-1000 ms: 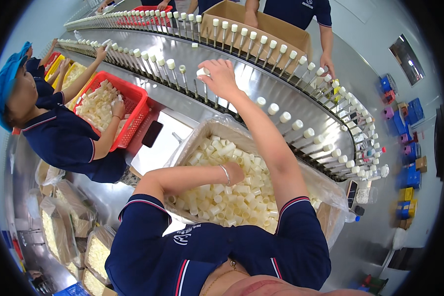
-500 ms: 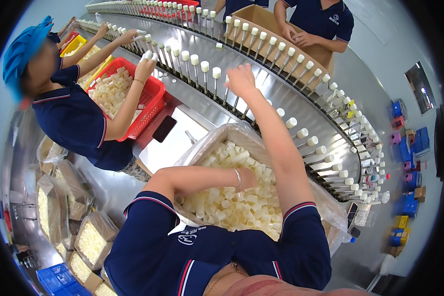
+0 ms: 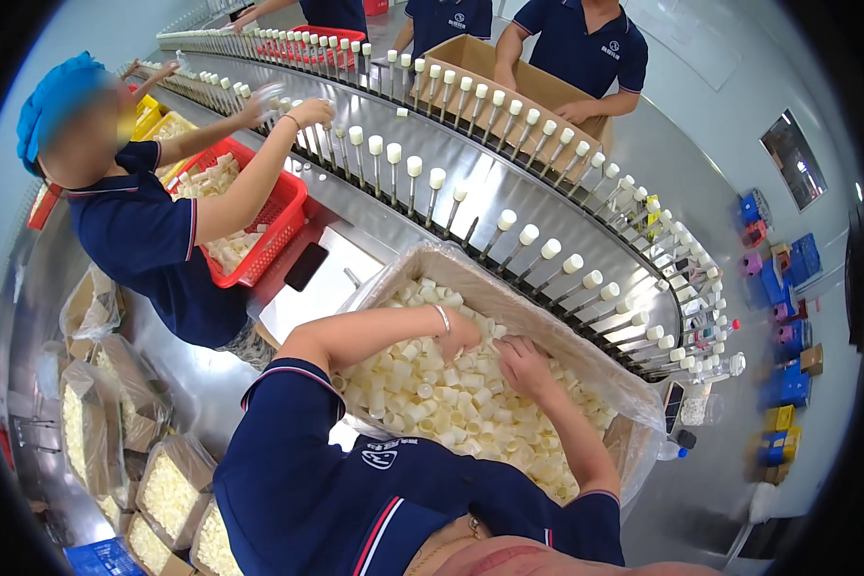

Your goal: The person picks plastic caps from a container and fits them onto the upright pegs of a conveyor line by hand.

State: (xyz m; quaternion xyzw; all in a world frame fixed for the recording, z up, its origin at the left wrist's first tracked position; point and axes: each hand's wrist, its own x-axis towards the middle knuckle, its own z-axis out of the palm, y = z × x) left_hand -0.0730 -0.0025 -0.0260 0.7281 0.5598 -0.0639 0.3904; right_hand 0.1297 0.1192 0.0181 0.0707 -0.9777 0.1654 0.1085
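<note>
The right hand (image 3: 520,357) has come back from the conveyor pins (image 3: 509,226), where it was reaching half a second ago, and now lies down in the plastic-lined box (image 3: 509,302) just beside the left hand (image 3: 459,334); I judge one placement is over and a fresh pick of caps is under way. The left hand is curled into the heap of cream caps (image 3: 432,394), its fingers buried, so whether it grips any I cannot tell; the right hand rests palm down with fingers bent on the caps, grip likewise unclear. The caps fill the near box, and many pins on the far curve already carry one. To the left a co-worker (image 3: 134,230) reaches over a red basket (image 3: 278,216); bagged cartons (image 3: 168,494) of caps sit near left, an open brown carton (image 3: 538,86) far, and small blue and purple packages (image 3: 787,278) stack at right
</note>
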